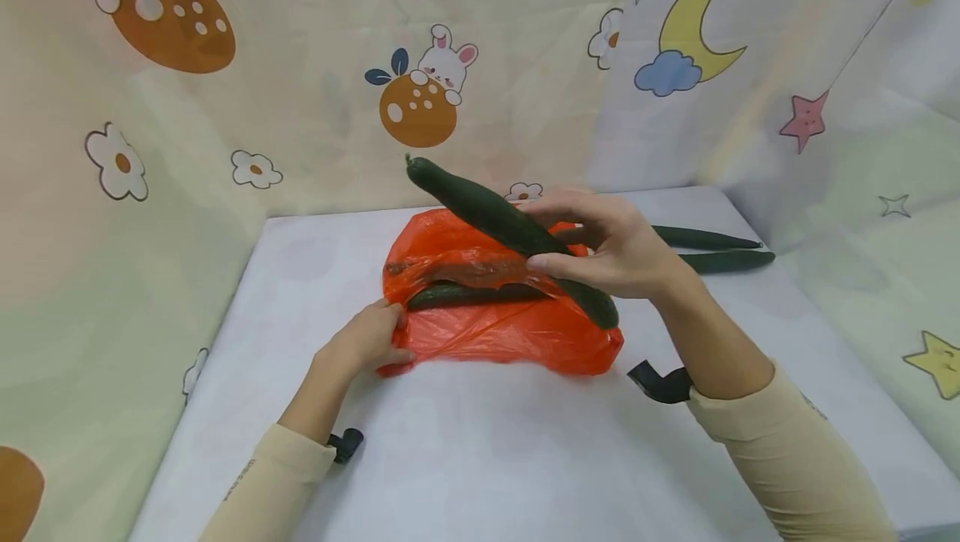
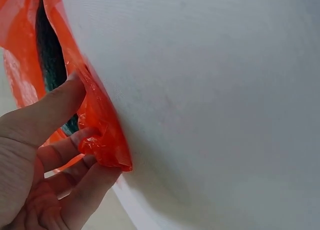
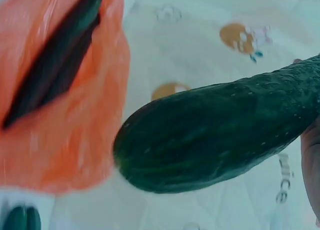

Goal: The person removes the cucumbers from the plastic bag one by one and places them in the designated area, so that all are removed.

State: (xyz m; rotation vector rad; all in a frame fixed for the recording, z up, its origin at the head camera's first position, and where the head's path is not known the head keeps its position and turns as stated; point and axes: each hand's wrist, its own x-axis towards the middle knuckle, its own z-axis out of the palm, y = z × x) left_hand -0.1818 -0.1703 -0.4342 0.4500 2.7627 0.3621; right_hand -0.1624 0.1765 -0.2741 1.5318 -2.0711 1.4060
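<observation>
My right hand (image 1: 611, 246) holds a long dark-green cucumber (image 1: 487, 213) between thumb and fingers, tilted above a red plastic bag (image 1: 495, 342). In the right wrist view the rounded end of this cucumber (image 3: 215, 137) fills the middle, beside the bag (image 3: 60, 155). Another cucumber (image 1: 472, 295) shows through the bag's opening; the right wrist view shows two dark lengths there. At the bag's left end, my left hand (image 1: 367, 338) grips the edge of the plastic. Up close in the left wrist view, thumb and fingers of the left hand (image 2: 45, 145) pinch the bag (image 2: 102, 122).
Two more cucumbers lie on the white table (image 1: 480, 459) at the right, the farther cucumber (image 1: 705, 238) partly behind my right hand and the nearer cucumber (image 1: 731, 261) partly behind the wrist. A printed cloth (image 1: 322, 75) hangs behind and around the table.
</observation>
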